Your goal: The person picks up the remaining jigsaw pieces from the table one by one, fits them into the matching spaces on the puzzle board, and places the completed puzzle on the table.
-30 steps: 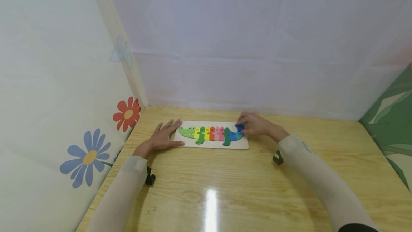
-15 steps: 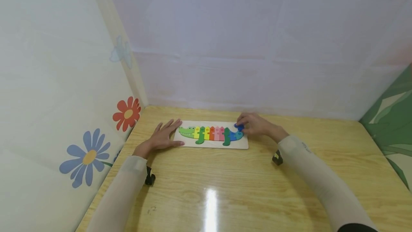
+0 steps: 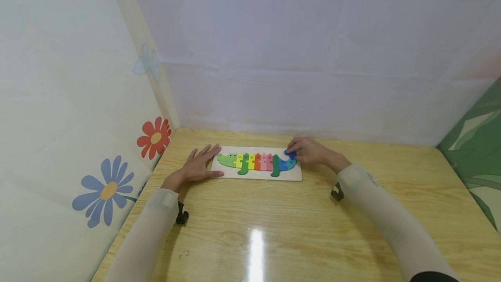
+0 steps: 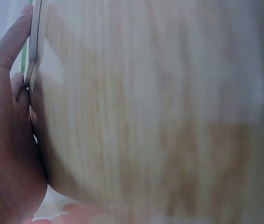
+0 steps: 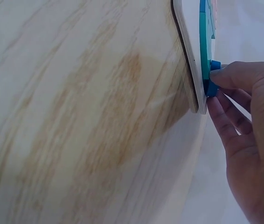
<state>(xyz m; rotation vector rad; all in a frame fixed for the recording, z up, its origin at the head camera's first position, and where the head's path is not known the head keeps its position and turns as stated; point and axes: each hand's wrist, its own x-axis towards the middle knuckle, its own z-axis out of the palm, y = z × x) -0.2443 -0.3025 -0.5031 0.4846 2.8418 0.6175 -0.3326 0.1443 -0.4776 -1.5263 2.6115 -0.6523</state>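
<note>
A white wooden puzzle board [image 3: 258, 177] lies flat on the table, bearing a colourful crocodile puzzle [image 3: 252, 162] with a green head at the left and blue pieces at the right. My left hand [image 3: 197, 168] rests on the board's left end, fingers spread along the far side and thumb on the near edge. At the right end my right hand [image 3: 311, 150] pinches the dark blue tail piece [image 3: 290, 154] between thumb and fingers. In the right wrist view the blue piece [image 5: 214, 84] stands up from the board surface; its underside is hidden.
The wood-grain table [image 3: 274, 221] spreads in front and to both sides of the board. A pale cloth backdrop [image 3: 250, 55] rises just behind it. Printed flowers [image 3: 108, 190] mark the left wall, and a green leaf print [image 3: 477, 147] the right.
The tail piece in my right hand has turned and shifted slightly left, so more of it shows beside the fingers. My left hand has stayed in place on the board.
</note>
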